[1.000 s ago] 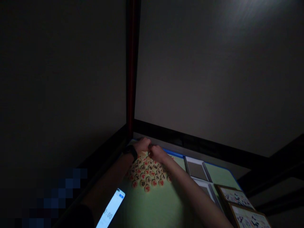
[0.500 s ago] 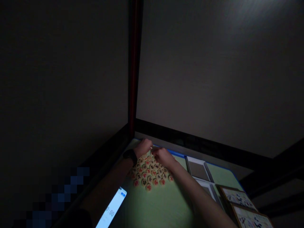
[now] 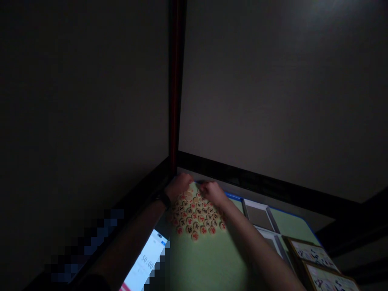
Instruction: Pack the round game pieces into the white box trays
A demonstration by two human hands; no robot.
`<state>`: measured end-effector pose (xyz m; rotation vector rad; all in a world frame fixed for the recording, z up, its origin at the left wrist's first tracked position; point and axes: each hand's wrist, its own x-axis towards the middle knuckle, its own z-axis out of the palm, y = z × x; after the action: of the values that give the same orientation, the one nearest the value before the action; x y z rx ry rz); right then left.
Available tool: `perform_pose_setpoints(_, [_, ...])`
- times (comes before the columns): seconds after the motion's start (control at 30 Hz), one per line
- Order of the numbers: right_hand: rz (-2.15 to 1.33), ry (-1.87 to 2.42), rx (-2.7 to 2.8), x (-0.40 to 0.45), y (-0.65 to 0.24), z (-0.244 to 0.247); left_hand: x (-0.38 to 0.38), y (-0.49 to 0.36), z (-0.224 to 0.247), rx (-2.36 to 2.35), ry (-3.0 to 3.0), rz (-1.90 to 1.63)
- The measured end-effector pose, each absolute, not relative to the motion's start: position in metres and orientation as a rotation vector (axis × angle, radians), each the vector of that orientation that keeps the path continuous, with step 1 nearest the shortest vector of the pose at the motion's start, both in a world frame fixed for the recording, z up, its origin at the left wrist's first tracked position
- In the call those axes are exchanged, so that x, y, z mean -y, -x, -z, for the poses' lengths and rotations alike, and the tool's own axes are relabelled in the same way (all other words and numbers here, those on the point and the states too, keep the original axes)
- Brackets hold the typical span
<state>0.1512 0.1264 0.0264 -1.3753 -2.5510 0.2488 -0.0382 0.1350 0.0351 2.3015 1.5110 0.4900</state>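
Round wooden game pieces [image 3: 195, 216] with red or black characters lie close together on a green table top [image 3: 200, 262]; one or two pale ones show no character. My left hand [image 3: 182, 184], with a dark band on its wrist, is at the far left edge of the pieces, its fingers curled; what they hold, if anything, is too small to tell. My right hand [image 3: 212, 192] is beside it at the far side of the pieces, fingertips pinched together over them. Whatever is between those fingertips cannot be made out.
A lit phone [image 3: 145, 262] showing digits lies at the near left. To the right are an open white tray [image 3: 259, 216], a second white tray [image 3: 269, 238] nearer, and two framed, patterned boxes [image 3: 313, 254]. Dark walls meet in a corner behind the table.
The view has shifted slightly. My hands have moved a little apart and away from the pieces' far edge, uncovering more of the pieces there. More of the phone screen shows.
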Motion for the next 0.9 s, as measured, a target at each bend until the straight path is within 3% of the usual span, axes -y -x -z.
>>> perform_pose_setpoints(0.37, [-0.352,1.247,2.678,-0.148,-0.098,-0.021,-0.126,0.064,-0.025,-1.610,-2.328,-0.367])
perform_pose_setpoints(0.9, [-0.207,1.448,2.636,-0.153,-0.113,-0.032,-0.133,0.057,-0.015,-1.596,-2.324,-0.422])
